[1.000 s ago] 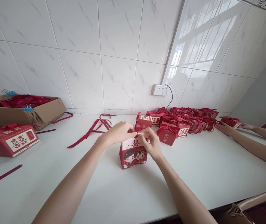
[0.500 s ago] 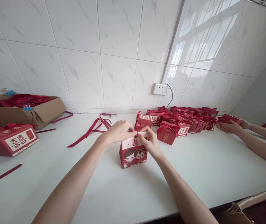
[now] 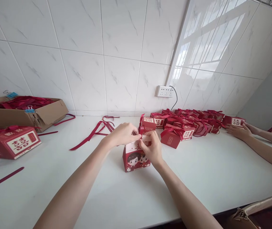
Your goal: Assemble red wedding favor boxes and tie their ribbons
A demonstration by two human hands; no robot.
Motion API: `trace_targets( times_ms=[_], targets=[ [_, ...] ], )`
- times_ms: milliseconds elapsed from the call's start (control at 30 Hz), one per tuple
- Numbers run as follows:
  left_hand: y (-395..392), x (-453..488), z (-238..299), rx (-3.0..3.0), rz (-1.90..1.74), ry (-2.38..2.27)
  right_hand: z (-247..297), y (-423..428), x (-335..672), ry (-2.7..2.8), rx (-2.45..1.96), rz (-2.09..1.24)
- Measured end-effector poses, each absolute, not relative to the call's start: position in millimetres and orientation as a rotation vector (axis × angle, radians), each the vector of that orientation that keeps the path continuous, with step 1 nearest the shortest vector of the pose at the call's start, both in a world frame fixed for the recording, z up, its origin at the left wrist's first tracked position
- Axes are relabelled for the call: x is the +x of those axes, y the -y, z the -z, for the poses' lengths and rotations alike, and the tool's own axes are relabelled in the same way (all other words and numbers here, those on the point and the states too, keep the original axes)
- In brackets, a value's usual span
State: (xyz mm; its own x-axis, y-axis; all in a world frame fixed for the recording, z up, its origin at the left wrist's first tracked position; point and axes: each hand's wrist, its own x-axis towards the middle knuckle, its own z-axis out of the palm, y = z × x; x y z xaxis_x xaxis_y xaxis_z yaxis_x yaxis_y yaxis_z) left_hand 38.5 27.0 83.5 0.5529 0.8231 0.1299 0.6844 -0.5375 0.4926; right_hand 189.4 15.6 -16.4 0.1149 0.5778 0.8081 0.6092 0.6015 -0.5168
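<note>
A red and white gift box with two cartoon figures on its front stands upright on the white table before me. A dark red ribbon loops up at the top of the box. My left hand pinches the ribbon from the left, fingertips closed. From the right, my right hand is closed at the same spot, thumb and fingers bent over the ribbon and the box's top edge. Its fingertips are partly hidden, and the hand covers part of the box's right side.
At left, a cardboard box holds red ribbons, with a larger red gift box before it. Loose ribbon lies nearby. Several ribboned boxes crowd the back right. A co-worker's hands touch another red box.
My right hand has shifted slightly, its fingers bending more over the box top. My left hand stays nearly still. The co-worker's box has turned, showing its white label.
</note>
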Motion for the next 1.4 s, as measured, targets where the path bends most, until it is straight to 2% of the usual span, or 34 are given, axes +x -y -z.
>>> trace_targets(
  times_ms=[333,1033,1400],
  targets=[
    [-34.5,33.8,-78.2,2.321,-0.454,-1.235,6.8,-10.1,200.0,1.658,-0.980,-0.267],
    [-29.3,34.2,-82.0,2.434,-0.344,-1.234,10.6,-14.0,200.8,1.608,-0.955,-0.482],
    [-30.0,31.5,-83.0,2.402,-0.347,-1.185,10.1,-12.6,200.3,1.633,-0.957,-0.412]
  ],
)
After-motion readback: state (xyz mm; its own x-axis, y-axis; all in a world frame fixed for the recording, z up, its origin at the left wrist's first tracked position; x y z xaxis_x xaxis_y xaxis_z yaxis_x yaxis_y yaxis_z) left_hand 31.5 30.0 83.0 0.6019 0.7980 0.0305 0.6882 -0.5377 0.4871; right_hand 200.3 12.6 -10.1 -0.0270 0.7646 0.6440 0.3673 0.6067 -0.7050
